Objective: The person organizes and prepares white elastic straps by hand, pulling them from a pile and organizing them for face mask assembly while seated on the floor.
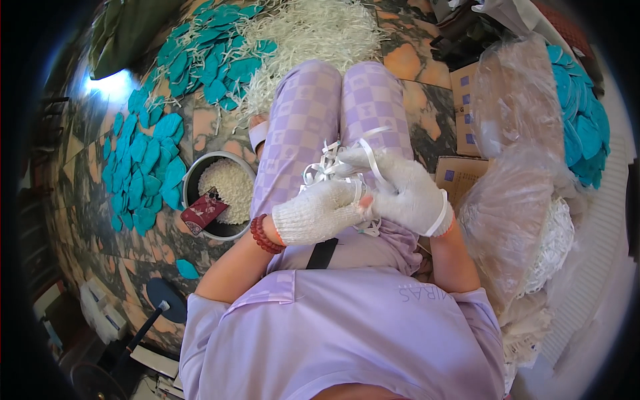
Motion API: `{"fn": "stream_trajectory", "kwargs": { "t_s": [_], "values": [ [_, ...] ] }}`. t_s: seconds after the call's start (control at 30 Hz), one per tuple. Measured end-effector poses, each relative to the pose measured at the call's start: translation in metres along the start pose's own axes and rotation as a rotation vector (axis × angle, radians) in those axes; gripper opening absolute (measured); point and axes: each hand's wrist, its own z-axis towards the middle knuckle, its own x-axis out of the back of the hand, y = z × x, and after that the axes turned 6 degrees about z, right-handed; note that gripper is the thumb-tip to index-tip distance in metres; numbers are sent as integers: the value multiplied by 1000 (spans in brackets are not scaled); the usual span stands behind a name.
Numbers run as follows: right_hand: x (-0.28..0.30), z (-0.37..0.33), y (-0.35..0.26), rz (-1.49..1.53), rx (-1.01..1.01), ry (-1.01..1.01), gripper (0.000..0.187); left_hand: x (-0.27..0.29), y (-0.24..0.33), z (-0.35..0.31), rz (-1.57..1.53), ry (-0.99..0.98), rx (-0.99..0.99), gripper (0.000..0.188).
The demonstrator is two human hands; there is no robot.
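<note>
Both hands meet above my lap, each in a white knitted work glove. My left hand [315,213] is closed, with a bunch of narrow white ribbons [327,163] looping out of its top. My right hand [415,193] presses against it from the right, fingers bent over the same bunch. One ribbon strand [375,163] runs over the right hand's fingers and curls past the thumb. Some ribbon ends hang out below the hands. Skin shows through the left glove near its thumb. The fingertips are partly hidden behind the gloves and ribbons.
Teal leaf-shaped pieces [143,173] lie in piles on the patterned floor. A large heap of white strips [320,33] spreads beyond my knees. At left stands a round pot [189,183] of small white pieces with a dark red packet. Plastic bags [507,220] and cartons [467,100] line the right.
</note>
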Motion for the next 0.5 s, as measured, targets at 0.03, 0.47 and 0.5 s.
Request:
{"fn": "stream_trajectory", "kwargs": {
  "t_s": [0.03,0.47,0.5],
  "values": [
    [0,3,6,85,-55,-8,52,4,4,0,-35,-63,-45,23],
    [35,-12,-2,-281,49,420,23,15,10,-4,-226,-195,-15,29],
    [43,-15,0,-355,47,520,24,18,14,-6,-226,-195,-15,29]
  ]
}}
